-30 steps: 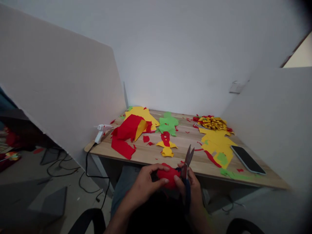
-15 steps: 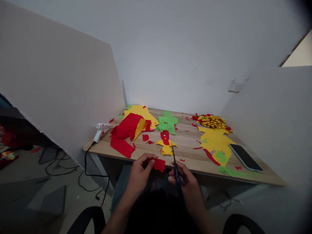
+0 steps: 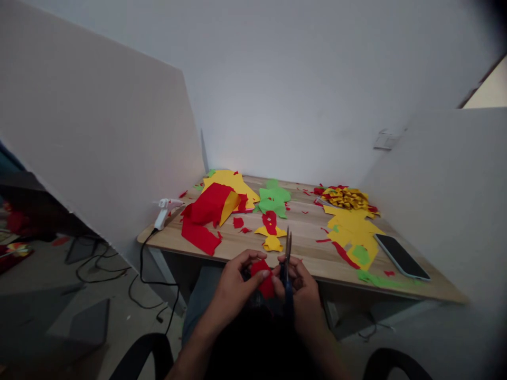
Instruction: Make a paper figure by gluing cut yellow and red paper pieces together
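Note:
My left hand (image 3: pixel 237 281) pinches a small red piece of paper or felt (image 3: pixel 266 286) in front of the table edge, low over my lap. Close beside it, my right hand (image 3: pixel 301 287) is closed around dark-handled scissors (image 3: pixel 288 264), blades pointing up and away from me. The right fingertips are at the red piece's edge; whether they touch it I cannot tell. Just beyond lie a yellow cut-out (image 3: pixel 272 243) and a red cut-out with small holes (image 3: pixel 270 222).
At the table's left corner rests a white glue gun (image 3: pixel 161 214) with a hanging cord. Red sheets (image 3: pixel 209 206), green pieces (image 3: pixel 274 198), a yellow sheet (image 3: pixel 352 232) and a ruffled yellow bundle (image 3: pixel 344 198) are spread about. A phone (image 3: pixel 401 257) lies at right.
My hands have come closer together. The red piece has been turned more upright, and the scissors have swung to point nearly straight up.

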`<action>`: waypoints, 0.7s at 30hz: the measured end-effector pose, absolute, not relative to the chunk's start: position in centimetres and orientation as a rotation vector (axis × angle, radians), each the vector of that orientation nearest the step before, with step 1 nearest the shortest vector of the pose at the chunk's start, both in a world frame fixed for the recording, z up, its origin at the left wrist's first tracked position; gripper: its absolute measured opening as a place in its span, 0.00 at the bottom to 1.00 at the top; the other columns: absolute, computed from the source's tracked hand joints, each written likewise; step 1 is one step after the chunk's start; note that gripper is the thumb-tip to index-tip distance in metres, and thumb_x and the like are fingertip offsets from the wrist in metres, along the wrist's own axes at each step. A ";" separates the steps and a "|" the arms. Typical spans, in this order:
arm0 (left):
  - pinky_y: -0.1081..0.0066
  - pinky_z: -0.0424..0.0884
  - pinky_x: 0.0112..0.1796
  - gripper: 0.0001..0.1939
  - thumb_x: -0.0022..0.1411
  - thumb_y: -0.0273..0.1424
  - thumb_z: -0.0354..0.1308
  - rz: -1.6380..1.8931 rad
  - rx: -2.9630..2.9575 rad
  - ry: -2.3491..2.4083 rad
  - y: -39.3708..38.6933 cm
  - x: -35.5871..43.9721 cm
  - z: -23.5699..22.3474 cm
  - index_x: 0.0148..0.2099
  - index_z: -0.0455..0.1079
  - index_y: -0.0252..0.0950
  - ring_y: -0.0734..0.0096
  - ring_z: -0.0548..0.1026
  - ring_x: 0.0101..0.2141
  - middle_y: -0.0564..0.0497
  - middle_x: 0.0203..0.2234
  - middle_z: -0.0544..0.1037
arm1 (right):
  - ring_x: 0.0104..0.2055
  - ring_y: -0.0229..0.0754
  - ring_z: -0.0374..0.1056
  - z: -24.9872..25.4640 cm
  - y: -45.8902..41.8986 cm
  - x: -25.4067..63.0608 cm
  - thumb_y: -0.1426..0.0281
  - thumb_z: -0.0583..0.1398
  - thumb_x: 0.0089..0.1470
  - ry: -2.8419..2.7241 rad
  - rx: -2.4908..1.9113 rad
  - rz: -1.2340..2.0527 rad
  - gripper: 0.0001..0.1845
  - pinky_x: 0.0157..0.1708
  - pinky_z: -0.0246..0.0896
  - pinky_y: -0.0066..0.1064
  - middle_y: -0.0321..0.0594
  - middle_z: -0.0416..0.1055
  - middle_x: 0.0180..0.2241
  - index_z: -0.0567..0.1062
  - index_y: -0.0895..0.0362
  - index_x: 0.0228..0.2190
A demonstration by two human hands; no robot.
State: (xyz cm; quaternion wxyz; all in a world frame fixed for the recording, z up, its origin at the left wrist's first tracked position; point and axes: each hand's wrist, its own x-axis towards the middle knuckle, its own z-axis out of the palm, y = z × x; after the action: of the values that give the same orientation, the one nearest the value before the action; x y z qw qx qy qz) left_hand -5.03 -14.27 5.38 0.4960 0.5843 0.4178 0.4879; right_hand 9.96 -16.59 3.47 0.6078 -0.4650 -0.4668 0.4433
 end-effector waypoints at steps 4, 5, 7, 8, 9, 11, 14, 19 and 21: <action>0.68 0.71 0.42 0.17 0.52 0.36 0.67 1.054 1.356 0.880 -14.2 -4.6 5.1 0.42 0.75 0.33 0.64 0.76 0.39 0.47 0.38 0.80 | 0.28 0.38 0.70 3.5 -16.6 10.0 0.68 0.71 0.39 -0.980 -1.108 0.991 0.24 0.30 0.68 0.27 0.35 0.74 0.30 0.72 0.55 0.40; 0.68 0.71 0.42 0.16 0.53 0.37 0.67 1.023 1.342 0.848 -14.1 -4.5 4.9 0.41 0.75 0.33 0.64 0.77 0.39 0.47 0.37 0.80 | 0.27 0.38 0.70 3.5 -16.6 10.0 0.67 0.71 0.39 -0.965 -1.116 0.980 0.25 0.30 0.68 0.27 0.35 0.74 0.30 0.72 0.55 0.41; 0.68 0.71 0.41 0.15 0.53 0.37 0.66 1.025 1.288 0.822 -13.9 -4.3 4.5 0.39 0.75 0.32 0.64 0.77 0.38 0.46 0.34 0.81 | 0.28 0.39 0.70 3.5 -16.4 10.0 0.65 0.71 0.39 -0.956 -1.121 0.978 0.26 0.29 0.68 0.28 0.36 0.73 0.30 0.72 0.55 0.41; 0.69 0.71 0.39 0.15 0.53 0.37 0.67 1.057 1.252 0.832 -13.7 -4.2 4.4 0.38 0.75 0.32 0.65 0.77 0.36 0.47 0.33 0.81 | 0.29 0.40 0.71 3.4 -16.3 10.1 0.65 0.71 0.39 -0.965 -1.119 0.987 0.26 0.29 0.68 0.28 0.36 0.73 0.30 0.72 0.55 0.42; 0.70 0.71 0.38 0.15 0.52 0.38 0.67 1.104 1.219 0.850 -13.6 -4.2 4.3 0.37 0.74 0.32 0.65 0.77 0.34 0.47 0.31 0.81 | 0.29 0.41 0.71 3.3 -16.3 10.1 0.64 0.71 0.40 -0.984 -1.115 1.002 0.26 0.30 0.68 0.29 0.37 0.74 0.30 0.72 0.55 0.42; 0.71 0.71 0.34 0.15 0.49 0.37 0.69 1.205 1.179 0.903 -13.3 -4.4 4.3 0.35 0.74 0.33 0.66 0.77 0.32 0.48 0.29 0.81 | 0.32 0.42 0.72 3.0 -16.2 10.4 0.64 0.70 0.41 -1.044 -1.127 1.019 0.27 0.34 0.69 0.31 0.38 0.74 0.32 0.72 0.55 0.44; 0.71 0.71 0.35 0.10 0.48 0.35 0.67 1.315 1.183 1.006 -13.2 -5.0 4.8 0.31 0.76 0.34 0.66 0.77 0.32 0.48 0.28 0.81 | 0.36 0.43 0.73 2.4 -16.6 11.0 0.64 0.69 0.45 -1.143 -1.209 0.978 0.26 0.38 0.68 0.32 0.38 0.74 0.34 0.72 0.54 0.46; 0.68 0.71 0.42 0.08 0.51 0.34 0.62 1.387 1.213 1.061 -14.0 -5.6 5.6 0.31 0.78 0.35 0.62 0.77 0.37 0.48 0.31 0.82 | 0.37 0.44 0.73 1.9 -17.7 11.8 0.62 0.67 0.48 -1.291 -1.242 1.029 0.24 0.37 0.69 0.32 0.39 0.75 0.36 0.74 0.54 0.48; 0.66 0.70 0.47 0.11 0.55 0.36 0.59 1.428 1.213 1.051 -14.4 -5.7 5.7 0.34 0.79 0.35 0.60 0.77 0.42 0.47 0.36 0.82 | 0.40 0.47 0.74 2.0 -18.0 12.1 0.63 0.67 0.48 -1.315 -1.255 1.012 0.27 0.42 0.69 0.35 0.42 0.76 0.39 0.74 0.54 0.50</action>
State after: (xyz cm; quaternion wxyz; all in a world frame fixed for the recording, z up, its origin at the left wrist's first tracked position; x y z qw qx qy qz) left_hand -5.67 -14.41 5.73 0.4767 0.4964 0.4300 0.5843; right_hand 12.09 -18.05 2.01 0.5060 -0.5203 -0.5450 0.4198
